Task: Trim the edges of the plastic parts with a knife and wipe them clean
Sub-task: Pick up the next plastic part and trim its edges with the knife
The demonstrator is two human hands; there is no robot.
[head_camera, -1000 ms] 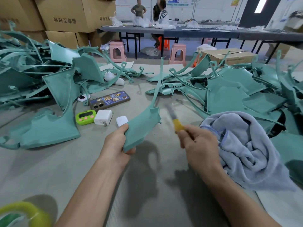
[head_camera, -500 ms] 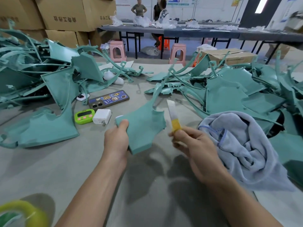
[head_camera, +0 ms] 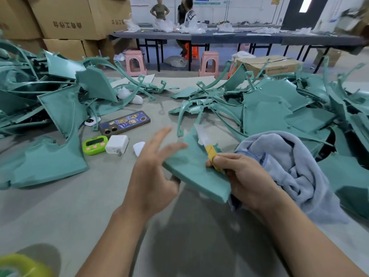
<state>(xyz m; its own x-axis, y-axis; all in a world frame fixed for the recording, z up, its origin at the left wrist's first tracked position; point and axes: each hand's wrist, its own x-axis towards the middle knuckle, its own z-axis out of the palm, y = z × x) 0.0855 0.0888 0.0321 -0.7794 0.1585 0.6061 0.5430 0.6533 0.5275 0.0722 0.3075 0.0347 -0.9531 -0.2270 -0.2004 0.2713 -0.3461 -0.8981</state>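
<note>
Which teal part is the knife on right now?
The flat part between the left hand and right hand, whose knife lies across it. The others sit untouched in piles.

Entry 1. Your left hand (head_camera: 151,176), just left of the teal plastic part (head_camera: 197,176): bare, its back in view, with long fingers whose tips show blurred.

Entry 2. Your left forearm (head_camera: 119,236), below and left of the part: bare from the wrist to the picture's lower edge, slim and smooth in outline.

Entry 3. Your right hand (head_camera: 245,176), just right of the part: bare, its back in view, with the knuckles plain as a row of ridges.

Entry 4. Your right forearm (head_camera: 299,236), below and right of the part: bare along all you can see, broadening from the wrist towards the lower edge.
</note>
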